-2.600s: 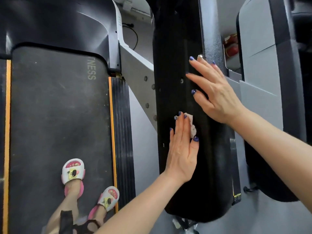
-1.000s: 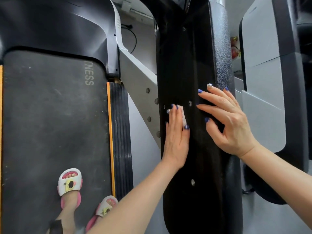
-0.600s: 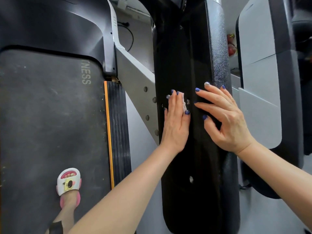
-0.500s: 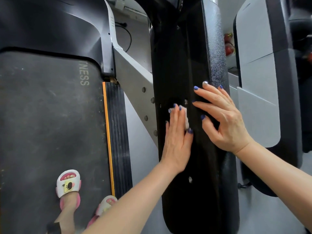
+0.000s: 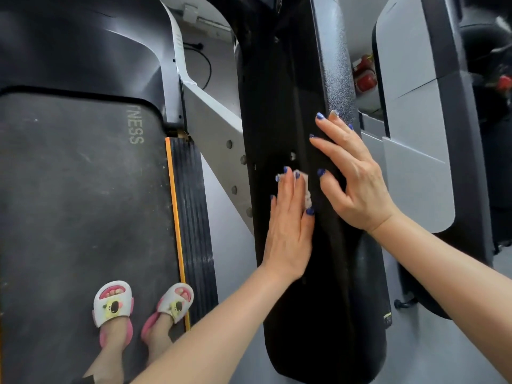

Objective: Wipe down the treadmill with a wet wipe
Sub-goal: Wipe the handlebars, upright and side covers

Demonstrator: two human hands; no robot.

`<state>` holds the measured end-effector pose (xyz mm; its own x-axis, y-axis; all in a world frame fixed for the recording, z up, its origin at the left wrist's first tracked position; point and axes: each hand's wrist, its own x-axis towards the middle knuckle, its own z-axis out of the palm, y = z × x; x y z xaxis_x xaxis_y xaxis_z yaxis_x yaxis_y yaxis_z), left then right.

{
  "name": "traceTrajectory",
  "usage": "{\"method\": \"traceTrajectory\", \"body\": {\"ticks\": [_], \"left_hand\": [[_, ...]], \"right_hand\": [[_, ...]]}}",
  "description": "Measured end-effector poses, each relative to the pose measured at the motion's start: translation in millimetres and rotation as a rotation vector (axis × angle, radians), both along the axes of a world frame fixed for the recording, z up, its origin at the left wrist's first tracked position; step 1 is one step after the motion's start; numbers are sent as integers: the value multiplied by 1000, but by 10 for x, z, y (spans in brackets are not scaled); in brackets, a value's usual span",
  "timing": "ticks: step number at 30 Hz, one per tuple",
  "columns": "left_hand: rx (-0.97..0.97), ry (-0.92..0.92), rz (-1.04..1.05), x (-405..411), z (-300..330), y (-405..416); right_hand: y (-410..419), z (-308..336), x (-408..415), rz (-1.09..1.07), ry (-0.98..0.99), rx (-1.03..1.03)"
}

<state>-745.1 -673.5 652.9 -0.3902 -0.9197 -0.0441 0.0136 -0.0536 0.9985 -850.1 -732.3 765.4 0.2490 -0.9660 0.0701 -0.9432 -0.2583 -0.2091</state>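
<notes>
The treadmill's black side arm (image 5: 313, 300) runs top to bottom through the middle of the head view. My left hand (image 5: 289, 225) lies flat on its inner face with straight fingers, pressing a small white wet wipe (image 5: 306, 189) against the plastic; only the wipe's edge shows beside my fingers. My right hand (image 5: 352, 176) rests open on the arm just to the right, fingers spread toward the textured grey strip (image 5: 338, 65).
The dark running belt (image 5: 83, 203) lies at left, with an orange stripe and ribbed side rail (image 5: 194, 231). My feet in white-and-pink slippers (image 5: 113, 303) stand on the belt. A grey bolted upright (image 5: 219, 139) joins the arm. Another grey machine (image 5: 415, 134) stands at right.
My left hand has slid the wipe up and back down along the arm's inner face. My right hand has stayed on the arm's right side, shifting only slightly. Both feet are in view again.
</notes>
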Motion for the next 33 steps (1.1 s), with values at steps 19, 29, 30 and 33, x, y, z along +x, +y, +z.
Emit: {"method": "traceTrajectory", "body": {"ticks": [19,29,30,33], "left_hand": [[5,95,121,-83,297,603],[-62,5,81,-74,260,-121],[-60,8,81,-76,261,-65],[-85,3,63,-62,253,196]], "right_hand": [[-713,153,-108,-7,35,144],[-696,16,-109,-40,-129,16],[-694,12,-113,-44,-156,7],[-692,0,-140,-37,-193,-25]]}}
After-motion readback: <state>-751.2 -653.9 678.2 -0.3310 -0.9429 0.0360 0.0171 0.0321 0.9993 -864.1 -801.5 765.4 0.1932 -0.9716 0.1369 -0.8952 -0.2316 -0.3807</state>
